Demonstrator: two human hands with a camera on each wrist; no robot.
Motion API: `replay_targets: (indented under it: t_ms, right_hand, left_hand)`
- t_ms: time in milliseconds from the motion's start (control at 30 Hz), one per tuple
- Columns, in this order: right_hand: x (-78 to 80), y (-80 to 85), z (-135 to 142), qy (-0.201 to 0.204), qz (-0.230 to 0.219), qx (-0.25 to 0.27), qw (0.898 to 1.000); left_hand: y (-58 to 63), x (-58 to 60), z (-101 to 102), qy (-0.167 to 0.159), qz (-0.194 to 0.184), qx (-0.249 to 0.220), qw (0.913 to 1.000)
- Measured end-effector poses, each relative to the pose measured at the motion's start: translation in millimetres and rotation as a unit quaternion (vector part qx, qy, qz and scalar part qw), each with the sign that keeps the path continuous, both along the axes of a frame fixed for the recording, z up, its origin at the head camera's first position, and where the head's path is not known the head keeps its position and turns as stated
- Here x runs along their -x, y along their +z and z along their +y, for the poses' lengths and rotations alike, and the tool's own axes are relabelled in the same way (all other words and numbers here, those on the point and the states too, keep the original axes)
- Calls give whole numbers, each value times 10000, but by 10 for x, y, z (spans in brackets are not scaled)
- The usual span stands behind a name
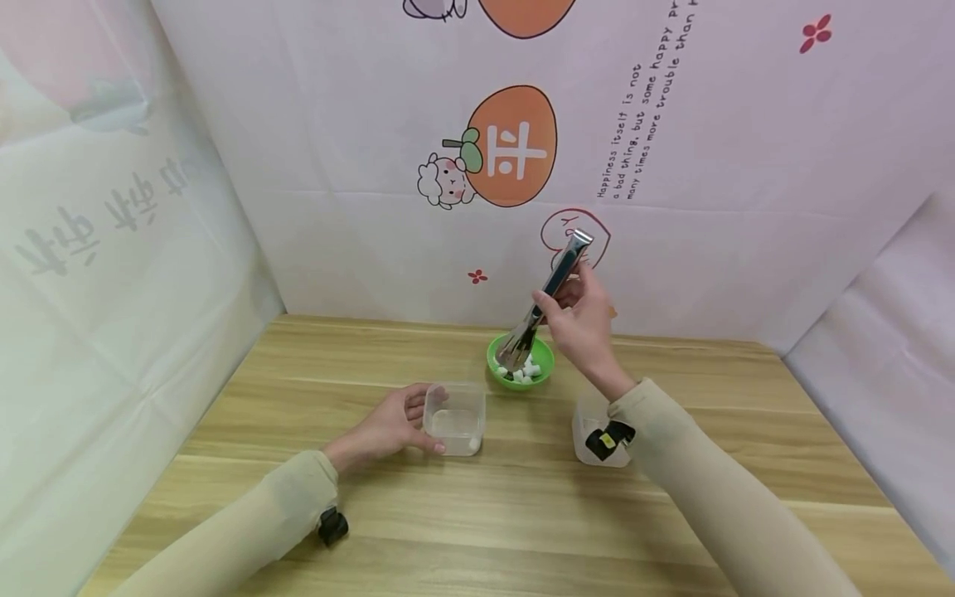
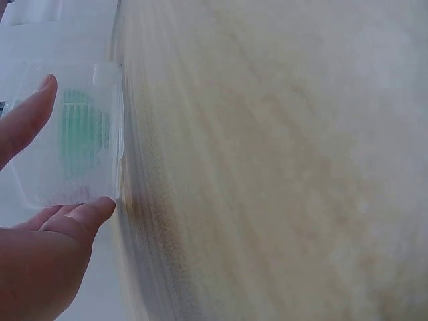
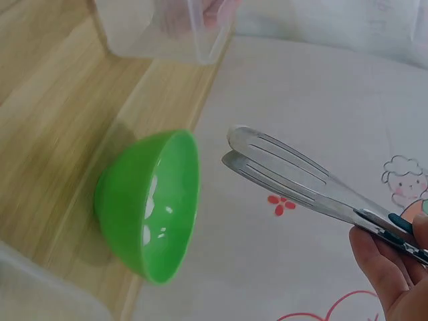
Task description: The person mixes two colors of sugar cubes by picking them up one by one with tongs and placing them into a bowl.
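Observation:
My right hand grips a pair of metal tongs with dark handle inlays. The slotted tips point down over a green bowl, slightly apart, and no piece shows between them in the right wrist view. Small white chunks lie in the bowl. On the left, my left hand holds a clear plastic container, thumb on the near side and fingers round the far side. One white chunk sits in a near corner of that container.
A second clear container stands on the right, partly hidden under my right forearm and its wrist strap. The wooden table ends at a printed white backdrop behind the bowl. White sheets hang on both sides.

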State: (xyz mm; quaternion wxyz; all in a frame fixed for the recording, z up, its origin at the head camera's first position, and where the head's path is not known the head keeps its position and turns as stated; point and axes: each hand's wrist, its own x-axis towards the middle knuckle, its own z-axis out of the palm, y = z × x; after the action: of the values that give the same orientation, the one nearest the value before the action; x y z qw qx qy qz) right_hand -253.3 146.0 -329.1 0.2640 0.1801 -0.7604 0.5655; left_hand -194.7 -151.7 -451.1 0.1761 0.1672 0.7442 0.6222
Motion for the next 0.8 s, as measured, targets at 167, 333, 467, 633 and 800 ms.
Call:
replay_targets:
  t_ms: [167, 333, 467, 633, 800]
  right_hand:
    - [107, -66, 53, -282, -7, -129, 9995]
    - [181, -168, 69, -645, -152, -256, 9975]
    - [225, -222, 88, -871, -247, -311, 9954]
    - [233, -222, 116, -1022, -179, -290, 9942]
    - [197, -163, 108, -868, 71, -317, 9957]
  left_hand:
    - [-10, 4, -5, 20, -9, -7, 10000]
    - [-1, 6, -3, 29, -26, 4, 10000]
    - [0, 15, 2, -11, -26, 1, 10000]
    - [-7, 20, -4, -23, -41, 15, 10000]
    - [-21, 25, -14, -17, -52, -29, 10000]
